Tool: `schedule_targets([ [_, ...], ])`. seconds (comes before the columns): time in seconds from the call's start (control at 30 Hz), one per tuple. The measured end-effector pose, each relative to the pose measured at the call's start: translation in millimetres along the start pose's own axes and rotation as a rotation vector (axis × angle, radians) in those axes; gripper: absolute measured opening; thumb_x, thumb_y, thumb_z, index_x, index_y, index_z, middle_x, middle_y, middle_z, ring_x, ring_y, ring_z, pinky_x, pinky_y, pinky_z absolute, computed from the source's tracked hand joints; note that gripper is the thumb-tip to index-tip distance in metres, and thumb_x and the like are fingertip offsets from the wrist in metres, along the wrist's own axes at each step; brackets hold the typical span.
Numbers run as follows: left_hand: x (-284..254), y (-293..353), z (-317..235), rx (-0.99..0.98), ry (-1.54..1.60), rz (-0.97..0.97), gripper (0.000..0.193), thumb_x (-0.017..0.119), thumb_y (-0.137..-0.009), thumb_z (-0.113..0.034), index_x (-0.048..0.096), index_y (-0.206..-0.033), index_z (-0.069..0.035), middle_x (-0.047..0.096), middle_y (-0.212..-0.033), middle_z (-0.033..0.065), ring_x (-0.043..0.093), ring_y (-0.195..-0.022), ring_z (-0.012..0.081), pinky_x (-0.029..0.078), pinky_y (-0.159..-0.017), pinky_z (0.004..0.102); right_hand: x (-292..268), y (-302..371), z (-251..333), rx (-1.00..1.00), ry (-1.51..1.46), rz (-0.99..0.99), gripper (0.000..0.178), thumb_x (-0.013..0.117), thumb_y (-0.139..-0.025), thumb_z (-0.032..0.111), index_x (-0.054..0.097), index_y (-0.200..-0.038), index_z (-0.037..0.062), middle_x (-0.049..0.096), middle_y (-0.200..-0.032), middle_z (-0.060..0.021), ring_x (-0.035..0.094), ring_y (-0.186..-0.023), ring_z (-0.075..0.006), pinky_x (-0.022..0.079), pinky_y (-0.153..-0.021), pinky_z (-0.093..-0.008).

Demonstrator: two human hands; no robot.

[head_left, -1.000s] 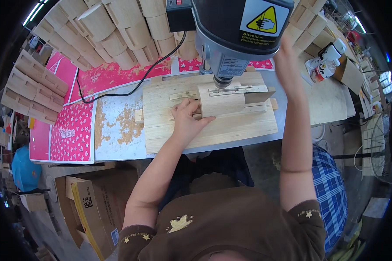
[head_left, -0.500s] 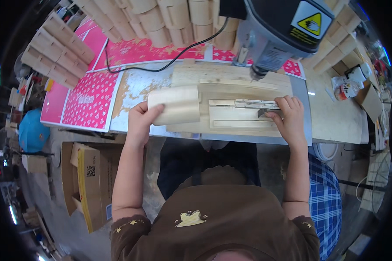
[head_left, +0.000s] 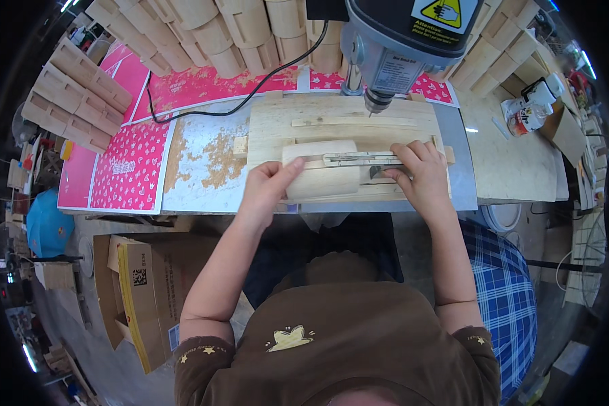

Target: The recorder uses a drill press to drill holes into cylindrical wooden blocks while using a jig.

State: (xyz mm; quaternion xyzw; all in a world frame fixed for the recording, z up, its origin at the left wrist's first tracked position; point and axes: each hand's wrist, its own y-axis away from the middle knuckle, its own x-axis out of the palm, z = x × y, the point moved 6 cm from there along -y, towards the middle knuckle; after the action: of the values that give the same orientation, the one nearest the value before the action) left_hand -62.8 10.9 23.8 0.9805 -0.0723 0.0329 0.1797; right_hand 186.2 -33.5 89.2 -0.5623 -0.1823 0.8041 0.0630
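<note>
My left hand (head_left: 269,184) grips the left end of a rounded pale wooden block (head_left: 325,181), thumb on top. Between the thumb and fingers of my right hand (head_left: 418,169) is a slim light metal strip (head_left: 358,159) with dark marks along it; its exact kind is unclear. The strip lies across the block's upper face. A dark grey tab (head_left: 377,170) sticks out below it by my right thumb. Beneath the block is a flat wooden board (head_left: 264,139) with narrow battens, partly hidden by the block and hands.
A bench drill (head_left: 392,51) stands behind the board, its chuck (head_left: 377,101) above the board's far part. A black cable (head_left: 250,101) curves across the pink printed sheet (head_left: 128,162). Stacked wooden blocks (head_left: 74,105) line the back and left. A cardboard box (head_left: 159,284) is below left.
My left hand has carried the wooden block rightward to the metal strip. My right hand has shifted slightly left with the strip, which now overlaps the block. The view has moved a little.
</note>
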Motion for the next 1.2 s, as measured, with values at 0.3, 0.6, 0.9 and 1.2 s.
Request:
schedule_targets([
  [0.3, 54, 6, 1, 0.396, -0.126, 0.212, 0.054, 0.08, -0.066, -0.007, 0.053, -0.111, 0.003, 0.06, -0.097, 0.0094, 0.06, -0.089, 0.0146, 0.051, -0.078, 0.0289, -7, -1, -23, -0.022, 0.053, -0.063, 0.038, 0.074, -0.064, 0.018, 0.062, -0.1, 0.0127, 0.057, -0.088, -0.0038, 0.051, -0.087, -0.0257, 0.039, -0.075, -0.0393],
  [0.6, 58, -27, -7, 0.835, -0.731, -0.011, 0.067, 0.081, -0.056, -0.021, 0.056, -0.117, -0.007, 0.055, -0.102, 0.0073, 0.05, -0.1, 0.0258, 0.035, -0.088, 0.0398, 5, -42, -44, 0.097, 0.026, -0.078, 0.041, 0.076, -0.061, 0.013, 0.063, -0.1, 0.0107, 0.06, -0.091, -0.0053, 0.054, -0.089, -0.0268, 0.043, -0.076, -0.0382],
  [0.9, 38, -42, 0, 0.913, -0.856, -0.078, 0.062, 0.081, -0.055, -0.025, 0.059, -0.113, -0.013, 0.054, -0.087, 0.0016, 0.05, -0.091, 0.0227, 0.031, -0.084, 0.0393, -7, -38, -43, -0.067, -0.44, -0.316, 0.062, 0.075, -0.069, 0.015, 0.048, -0.125, 0.0082, 0.055, -0.115, -0.0087, 0.052, -0.107, -0.0245, 0.041, -0.091, -0.0347],
  [1.2, 36, -48, 4, 0.828, -0.842, -0.056, 0.05, 0.081, -0.055, -0.024, 0.064, -0.1, -0.012, 0.052, -0.076, -0.0002, 0.049, -0.082, 0.0221, 0.032, -0.079, 0.0373, -148, -142, -41, 0.115, -0.624, -0.47, 0.03, 0.051, -0.092, 0.031, 0.061, -0.106, 0.0064, 0.063, -0.095, -0.0065, 0.057, -0.088, -0.0133, 0.045, -0.074, -0.0245],
])
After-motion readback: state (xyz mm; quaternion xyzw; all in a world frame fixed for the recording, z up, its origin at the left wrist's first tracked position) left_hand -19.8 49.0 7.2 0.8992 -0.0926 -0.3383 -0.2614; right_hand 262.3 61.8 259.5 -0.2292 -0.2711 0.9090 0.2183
